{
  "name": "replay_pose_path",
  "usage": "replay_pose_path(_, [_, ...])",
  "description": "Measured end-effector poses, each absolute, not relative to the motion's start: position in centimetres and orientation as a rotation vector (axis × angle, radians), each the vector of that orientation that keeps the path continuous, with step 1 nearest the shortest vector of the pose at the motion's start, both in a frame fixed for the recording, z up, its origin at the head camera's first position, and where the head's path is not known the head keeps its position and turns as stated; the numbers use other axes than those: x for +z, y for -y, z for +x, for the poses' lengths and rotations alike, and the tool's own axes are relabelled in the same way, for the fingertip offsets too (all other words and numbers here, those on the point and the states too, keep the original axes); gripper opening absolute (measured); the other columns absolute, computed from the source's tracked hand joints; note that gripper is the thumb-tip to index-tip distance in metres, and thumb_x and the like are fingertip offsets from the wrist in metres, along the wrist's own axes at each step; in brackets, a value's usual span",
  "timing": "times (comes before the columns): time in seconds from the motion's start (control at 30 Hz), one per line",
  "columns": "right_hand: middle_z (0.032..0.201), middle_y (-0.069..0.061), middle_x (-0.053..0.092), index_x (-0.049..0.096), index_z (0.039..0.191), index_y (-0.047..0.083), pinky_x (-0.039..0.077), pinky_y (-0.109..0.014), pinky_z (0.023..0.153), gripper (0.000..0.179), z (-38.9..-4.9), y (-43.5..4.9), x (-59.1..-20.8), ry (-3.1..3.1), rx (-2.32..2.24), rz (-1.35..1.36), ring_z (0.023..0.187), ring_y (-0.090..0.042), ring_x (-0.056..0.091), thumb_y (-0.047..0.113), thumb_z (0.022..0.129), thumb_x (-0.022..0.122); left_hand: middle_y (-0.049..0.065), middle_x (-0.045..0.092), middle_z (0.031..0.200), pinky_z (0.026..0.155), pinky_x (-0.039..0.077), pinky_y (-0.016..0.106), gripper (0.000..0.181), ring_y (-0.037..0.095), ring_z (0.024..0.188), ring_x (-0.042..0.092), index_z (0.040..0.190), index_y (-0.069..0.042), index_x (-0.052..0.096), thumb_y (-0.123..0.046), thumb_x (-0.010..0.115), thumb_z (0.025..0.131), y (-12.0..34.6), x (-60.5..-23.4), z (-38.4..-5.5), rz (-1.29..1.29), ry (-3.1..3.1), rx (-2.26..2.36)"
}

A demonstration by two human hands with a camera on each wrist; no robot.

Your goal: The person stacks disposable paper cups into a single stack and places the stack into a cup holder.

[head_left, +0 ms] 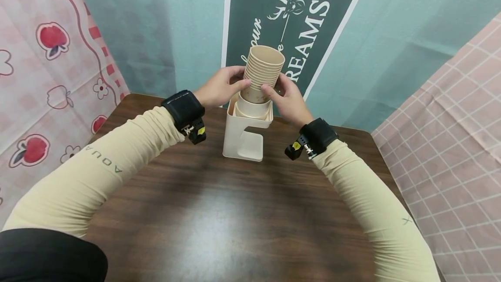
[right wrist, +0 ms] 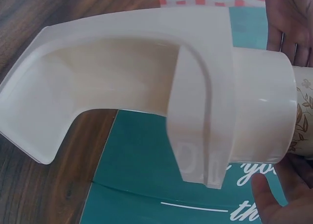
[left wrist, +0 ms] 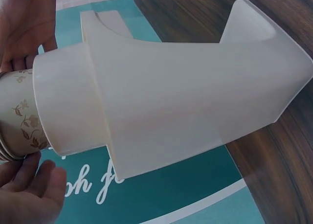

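Note:
A stack of beige paper cups point(head_left: 263, 71) stands mouth up at the top of a white cup dispenser point(head_left: 236, 136). Its lower end enters the dispenser's round white collar point(head_left: 252, 109), and brown floral print shows on the lowest visible cup point(left wrist: 22, 114). From the left side my left hand point(head_left: 225, 85) grips the stack, thumb in front and fingers behind. Opposite it, my right hand point(head_left: 290, 104) holds the stack the same way, thumb across the front. The collar hides the bottom of the stack.
The dispenser stands near the back edge of a dark wooden table point(head_left: 235, 212), its lower shelf point(head_left: 250, 146) facing me. Behind hangs a teal curtain point(head_left: 195, 34) with white lettering. Patterned cloths hang at the left point(head_left: 51, 77) and right point(head_left: 450, 121).

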State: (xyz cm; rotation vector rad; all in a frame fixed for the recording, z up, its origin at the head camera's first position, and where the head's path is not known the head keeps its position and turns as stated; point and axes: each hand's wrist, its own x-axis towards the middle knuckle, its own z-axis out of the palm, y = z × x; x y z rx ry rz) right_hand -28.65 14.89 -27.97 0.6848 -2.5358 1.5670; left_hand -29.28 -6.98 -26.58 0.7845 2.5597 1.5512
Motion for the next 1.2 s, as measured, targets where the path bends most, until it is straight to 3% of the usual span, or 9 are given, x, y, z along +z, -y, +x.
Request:
replay_pose_path(0.9, [0.136,-0.019,0.056,0.044,0.15,0.002,0.045,-0.044,0.11,0.051,-28.73,-15.09,-28.07,2.54,1.552,0.717,0.128,-0.027,0.052,0.017,0.104,0.061,0.017,0.053,0.145,0.116,0.038,0.037,0.047,0.026,0.137,0.049,0.15,0.003,0.043,-0.016,0.053,0.108,7.19,-26.54,-29.34,0.777,-2.565,1.485])
replay_pose_path(1.2, [0.143,-0.019,0.053,0.04,0.152,0.001,0.041,-0.042,0.115,0.054,-28.67,-15.17,-28.64,2.583,1.526,0.731,0.136,-0.027,0.048,0.017,0.104,0.061,0.019,0.047,0.152,0.121,0.031,0.042,0.049,0.028,0.145,0.039,0.149,0.004,0.043,-0.019,0.054,0.107,7.33,-26.63,-29.34,0.759,-2.635,1.321])
